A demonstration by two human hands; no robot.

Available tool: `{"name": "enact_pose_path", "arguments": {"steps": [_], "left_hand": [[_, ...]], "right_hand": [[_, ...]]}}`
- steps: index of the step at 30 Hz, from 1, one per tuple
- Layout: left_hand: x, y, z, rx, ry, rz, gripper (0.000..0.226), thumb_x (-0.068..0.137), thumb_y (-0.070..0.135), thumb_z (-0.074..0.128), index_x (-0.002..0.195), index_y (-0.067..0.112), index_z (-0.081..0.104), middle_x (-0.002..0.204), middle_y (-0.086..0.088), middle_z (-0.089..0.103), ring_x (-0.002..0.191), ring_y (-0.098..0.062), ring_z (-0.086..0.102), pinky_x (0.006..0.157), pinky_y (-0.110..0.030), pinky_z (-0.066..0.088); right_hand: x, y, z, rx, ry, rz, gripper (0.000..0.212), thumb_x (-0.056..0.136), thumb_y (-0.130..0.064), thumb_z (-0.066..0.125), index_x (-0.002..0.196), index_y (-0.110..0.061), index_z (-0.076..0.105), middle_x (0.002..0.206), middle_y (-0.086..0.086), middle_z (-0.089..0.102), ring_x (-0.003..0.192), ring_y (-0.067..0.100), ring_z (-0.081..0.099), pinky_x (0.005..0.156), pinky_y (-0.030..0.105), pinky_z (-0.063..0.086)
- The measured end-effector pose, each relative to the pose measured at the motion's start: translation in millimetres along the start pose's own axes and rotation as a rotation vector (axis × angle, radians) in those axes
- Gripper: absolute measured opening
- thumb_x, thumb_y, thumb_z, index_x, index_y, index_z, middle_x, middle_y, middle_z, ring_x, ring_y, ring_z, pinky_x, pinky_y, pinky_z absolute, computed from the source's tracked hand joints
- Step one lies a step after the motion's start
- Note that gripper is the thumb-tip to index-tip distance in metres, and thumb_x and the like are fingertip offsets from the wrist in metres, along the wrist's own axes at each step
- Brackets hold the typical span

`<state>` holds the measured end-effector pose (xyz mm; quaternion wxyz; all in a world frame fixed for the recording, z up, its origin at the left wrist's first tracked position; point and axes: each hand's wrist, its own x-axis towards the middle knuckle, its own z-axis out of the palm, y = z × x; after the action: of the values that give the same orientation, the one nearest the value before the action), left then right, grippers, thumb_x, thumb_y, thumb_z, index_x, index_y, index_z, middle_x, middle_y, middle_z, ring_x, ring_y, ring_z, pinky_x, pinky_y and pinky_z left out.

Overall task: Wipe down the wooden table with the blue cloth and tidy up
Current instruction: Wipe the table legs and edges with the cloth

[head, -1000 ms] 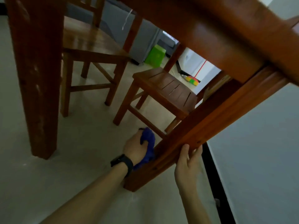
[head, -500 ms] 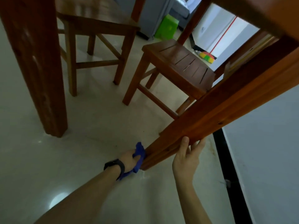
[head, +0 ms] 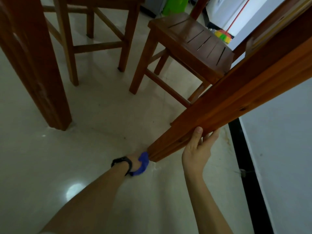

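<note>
Lower now: blue cloth at table leg base

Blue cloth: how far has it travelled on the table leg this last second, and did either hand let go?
The left hand slid the blue cloth down the table leg to its foot, at the floor. The right hand kept gripping the leg higher up; neither let go.

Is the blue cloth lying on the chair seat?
No, the left hand holds the crumpled blue cloth against the bottom end of the brown wooden table leg.
</note>
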<state>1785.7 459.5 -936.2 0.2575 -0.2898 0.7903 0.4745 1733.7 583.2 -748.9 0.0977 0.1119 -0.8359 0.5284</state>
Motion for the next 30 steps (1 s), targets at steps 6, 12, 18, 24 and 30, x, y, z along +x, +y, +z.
{"name": "enact_pose_path", "arguments": {"steps": [6, 12, 18, 24, 30], "left_hand": [[20.7, 31.6, -13.3, -0.542, 0.502, 0.048, 0.039, 0.103, 0.036, 0.038, 0.139, 0.022, 0.043, 0.120, -0.014, 0.053, 0.098, -0.034, 0.058, 0.076, -0.036, 0.043], [25.5, 38.7, 18.2, -0.233, 0.143, 0.045, 0.042, 0.104, 0.037, 0.029, 0.140, 0.019, 0.044, 0.123, -0.015, 0.058, 0.102, -0.031, 0.060, 0.080, -0.036, 0.049], [-12.3, 4.3, -0.4, 0.136, -0.382, 0.062, 0.040, 0.102, 0.025, 0.043, 0.140, 0.013, 0.047, 0.140, -0.012, 0.053, 0.123, -0.031, 0.052, 0.105, -0.040, 0.040], [-51.9, 28.2, 0.5, -0.522, -0.225, -0.065, 0.018, 0.097, 0.019, 0.049, 0.105, 0.007, 0.060, 0.093, -0.013, 0.062, 0.079, -0.026, 0.058, 0.075, -0.034, 0.047], [-92.9, 15.3, 10.8, -0.343, -0.472, -0.095, 0.041, 0.093, -0.009, 0.034, 0.123, 0.009, 0.055, 0.109, -0.018, 0.062, 0.093, -0.026, 0.063, 0.090, -0.042, 0.054]], "right_hand": [[-0.6, 4.6, 6.5, -0.012, 0.041, 0.013, 0.060, 0.101, -0.053, 0.033, 0.153, -0.041, 0.005, 0.155, -0.012, 0.036, 0.134, 0.017, 0.048, 0.106, 0.038, 0.046], [2.1, 3.4, 1.4, 0.016, -0.004, 0.042, 0.058, 0.102, -0.050, 0.035, 0.152, -0.043, 0.006, 0.146, -0.020, 0.036, 0.125, 0.003, 0.044, 0.100, 0.025, 0.044], [0.2, 31.7, -9.9, -0.004, -0.149, 0.155, 0.054, 0.101, -0.055, 0.035, 0.151, -0.043, 0.019, 0.152, -0.012, 0.040, 0.128, 0.003, 0.043, 0.109, 0.034, 0.041], [-84.4, 95.6, -3.2, -0.001, -0.382, 0.606, 0.048, 0.096, -0.050, 0.053, 0.143, -0.046, 0.041, 0.134, -0.009, 0.058, 0.115, 0.014, 0.060, 0.103, 0.044, 0.048], [-149.6, 110.2, 24.5, 0.121, -0.431, 0.710, 0.052, 0.103, -0.027, 0.047, 0.152, -0.033, 0.031, 0.136, -0.002, 0.056, 0.118, 0.019, 0.059, 0.105, 0.041, 0.047]]}}
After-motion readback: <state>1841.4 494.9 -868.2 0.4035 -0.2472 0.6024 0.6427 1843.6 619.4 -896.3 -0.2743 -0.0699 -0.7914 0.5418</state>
